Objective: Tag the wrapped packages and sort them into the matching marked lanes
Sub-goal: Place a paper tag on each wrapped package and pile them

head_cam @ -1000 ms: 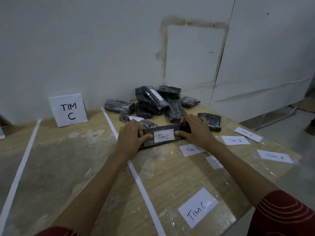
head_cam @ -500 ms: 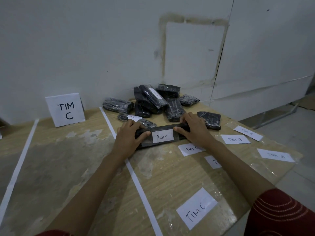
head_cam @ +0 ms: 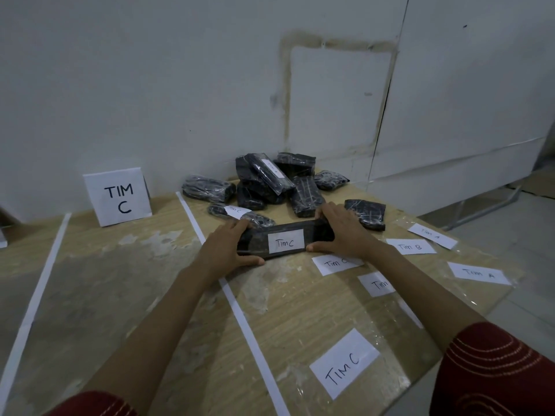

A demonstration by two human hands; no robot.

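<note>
At frame centre, my left hand (head_cam: pixel 228 250) and right hand (head_cam: pixel 345 235) each curl round one end of a black package (head_cam: pixel 253 243) tagged "Tim C" (head_cam: pixel 286 242). It sits just right of the white tape line (head_cam: pixel 240 310) on the table (head_cam: pixel 120 295).

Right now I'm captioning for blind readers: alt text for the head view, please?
A left hand and right hand grip the ends of a black wrapped package tagged "Tim C" on a table, beside a white tape line. A pile of black packages lies behind; a standing "TIM C" sign marks the left lane.
</note>
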